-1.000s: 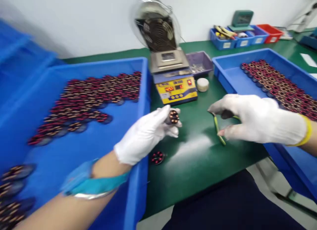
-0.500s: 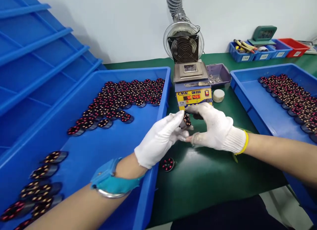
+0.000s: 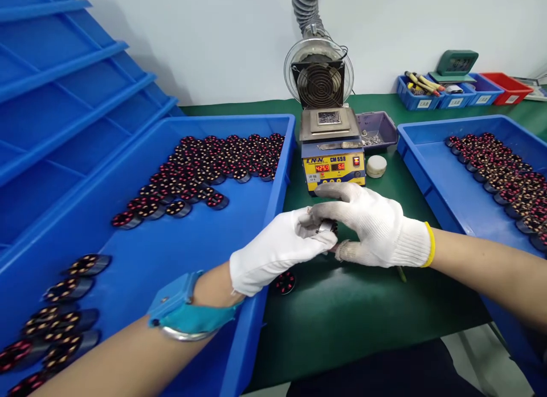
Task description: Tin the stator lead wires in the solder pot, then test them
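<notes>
above the tabletop (image 3: 342,334), left hand (image 3: 277,248) grips a round part (image 3: 326,226); right hand (image 3: 371,226) curves half-open around it.

Parts (image 3: 205,172) in trays (image 3: 239,237), machine (image 3: 335,168) between

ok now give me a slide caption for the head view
White-gloved left hand and white-gloved right hand meet around a small cylindrical silver-and-black part, before a boxy yellow-fronted metal machine.

Left hand (image 3: 280,246): white glove (image 3: 260,259); behind it, blue-teal wristband (image 3: 176,299), silver bangle (image 3: 183,334). Right hand (image 3: 371,229): white knit glove (image 3: 391,233), yellow-edged cuff (image 3: 421,243).
</notes>
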A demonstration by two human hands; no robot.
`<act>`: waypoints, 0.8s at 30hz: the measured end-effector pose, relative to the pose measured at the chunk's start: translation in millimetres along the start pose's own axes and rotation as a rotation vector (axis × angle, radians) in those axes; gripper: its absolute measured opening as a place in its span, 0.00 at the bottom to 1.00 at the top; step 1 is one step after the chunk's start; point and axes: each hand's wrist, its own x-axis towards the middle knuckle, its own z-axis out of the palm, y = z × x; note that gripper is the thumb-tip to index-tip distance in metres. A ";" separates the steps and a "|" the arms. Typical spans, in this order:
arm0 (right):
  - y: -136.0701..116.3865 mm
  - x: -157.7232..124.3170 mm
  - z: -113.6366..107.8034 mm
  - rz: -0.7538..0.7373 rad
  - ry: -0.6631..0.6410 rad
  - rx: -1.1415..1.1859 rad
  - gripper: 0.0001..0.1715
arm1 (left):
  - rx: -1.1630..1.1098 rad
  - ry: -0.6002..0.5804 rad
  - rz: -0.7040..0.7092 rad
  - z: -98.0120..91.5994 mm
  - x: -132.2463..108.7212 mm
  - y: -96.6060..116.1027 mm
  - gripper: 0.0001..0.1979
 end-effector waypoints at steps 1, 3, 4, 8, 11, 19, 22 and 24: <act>-0.7 -0.1 -1.4 -0.014 -0.009 -0.014 0.32 | 0.016 -0.011 0.009 0.1 0.1 0.1 0.13; -1.7 -0.5 -2.1 -0.033 -0.015 -0.045 0.31 | 0.050 -0.038 0.018 0.6 0.1 0.1 0.12; -1.8 -0.7 -1.5 -0.036 -0.009 -0.053 0.30 | 0.058 -0.062 0.015 1.0 -0.1 0.1 0.11; 1.3 -1.7 4.2 -0.003 0.065 -0.029 0.25 | -0.009 -0.194 0.007 1.2 -1.3 -0.4 0.14; 3.7 -2.2 6.7 0.025 0.105 0.009 0.18 | -0.022 -0.238 0.005 -1.4 -2.2 -1.5 0.12; -0.3 -1.6 3.7 0.182 0.080 0.016 0.24 | -0.134 -0.130 -0.015 -1.3 -0.6 -4.6 0.16; 0.3 -0.8 4.1 0.279 0.050 0.029 0.25 | -0.225 -0.067 -0.014 -0.8 0.4 -6.5 0.20; 0.7 -0.6 4.7 0.334 0.034 0.039 0.25 | -0.234 -0.035 -0.001 -1.6 0.4 -7.3 0.21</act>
